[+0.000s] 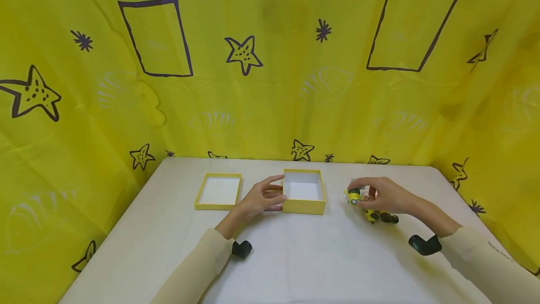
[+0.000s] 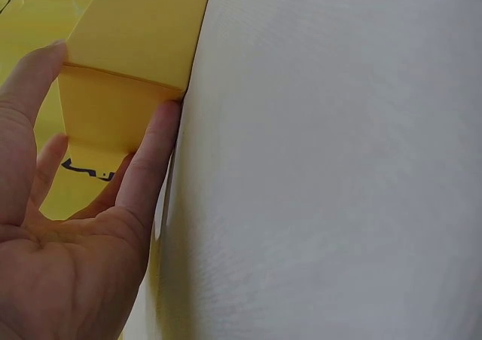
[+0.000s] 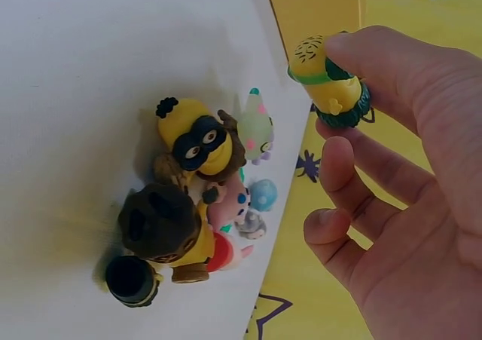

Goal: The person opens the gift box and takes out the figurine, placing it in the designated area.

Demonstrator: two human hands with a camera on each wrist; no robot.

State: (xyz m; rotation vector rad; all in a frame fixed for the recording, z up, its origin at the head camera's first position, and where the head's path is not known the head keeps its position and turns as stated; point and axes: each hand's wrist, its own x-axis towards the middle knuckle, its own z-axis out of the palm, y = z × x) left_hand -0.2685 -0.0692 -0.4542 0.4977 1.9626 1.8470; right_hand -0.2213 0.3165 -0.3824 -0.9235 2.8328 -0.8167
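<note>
My left hand (image 1: 257, 198) rests its fingertips against the left side of an uncovered yellow box (image 1: 303, 207) with a white inside. In the left wrist view the thumb and fingers touch the edges of the box wall (image 2: 128, 106). To the right of the box, my right hand (image 1: 390, 194) pinches a small yellow minion figurine (image 3: 327, 91) with a green band and dark green skirt, between thumb and fingers. Below it lies a cluster of toy figurines, among them a minion in a black mask (image 3: 203, 144) and a dark-haired one (image 3: 160, 221).
The box's shallow lid (image 1: 215, 207) lies left of the box, its white inside facing up. A pale spotted figurine (image 3: 256, 133), a blue ball-like piece (image 3: 263, 194) and a dark round piece (image 3: 129, 280) belong to the cluster. A yellow patterned curtain (image 1: 270, 97) hangs behind the white table (image 1: 320, 262).
</note>
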